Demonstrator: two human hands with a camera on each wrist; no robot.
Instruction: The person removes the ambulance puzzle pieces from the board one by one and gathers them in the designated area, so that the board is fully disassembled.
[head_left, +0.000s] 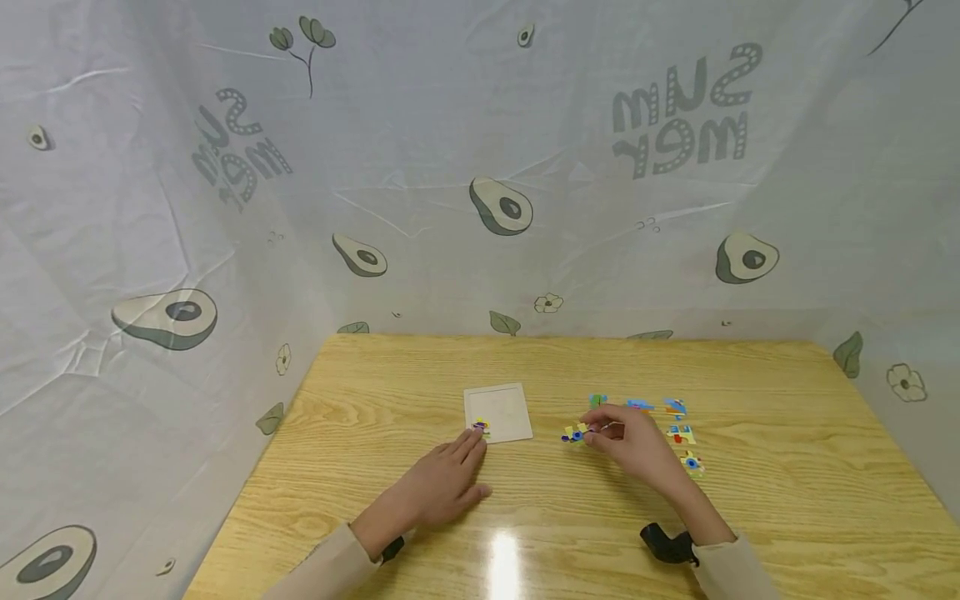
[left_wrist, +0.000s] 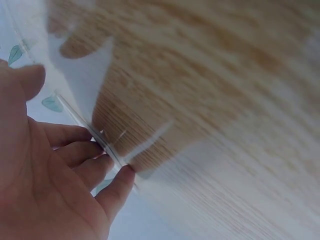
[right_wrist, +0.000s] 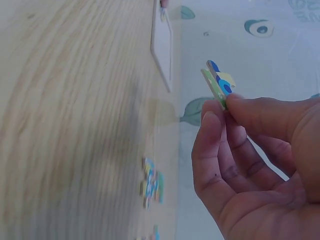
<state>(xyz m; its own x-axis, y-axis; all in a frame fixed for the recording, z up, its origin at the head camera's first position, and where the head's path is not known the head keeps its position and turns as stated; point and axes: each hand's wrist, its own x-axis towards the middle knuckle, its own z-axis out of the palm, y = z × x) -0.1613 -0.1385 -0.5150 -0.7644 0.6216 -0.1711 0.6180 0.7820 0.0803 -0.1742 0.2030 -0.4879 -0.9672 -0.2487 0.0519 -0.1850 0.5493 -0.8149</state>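
Note:
A square, pale puzzle tray [head_left: 510,408] lies flat near the middle of the table. One yellow and purple jigsaw piece [head_left: 481,423] sits in its near left corner. My left hand [head_left: 447,485] lies palm down at that corner, fingers fairly straight, fingertips touching the piece and the tray edge. To the right of the tray, my right hand [head_left: 636,442] pinches a second jigsaw piece [head_left: 574,434] between thumb and fingers. In the right wrist view this thin piece [right_wrist: 220,86], blue, yellow and green, is held above the table, tilted on edge.
Loose jigsaw pieces lie beyond and right of my right hand: a green one [head_left: 597,399], blue ones [head_left: 676,407], a red and yellow one [head_left: 681,435] and one with a blue round [head_left: 692,464]. A printed curtain [head_left: 420,275] hangs behind the wooden table [head_left: 375,400].

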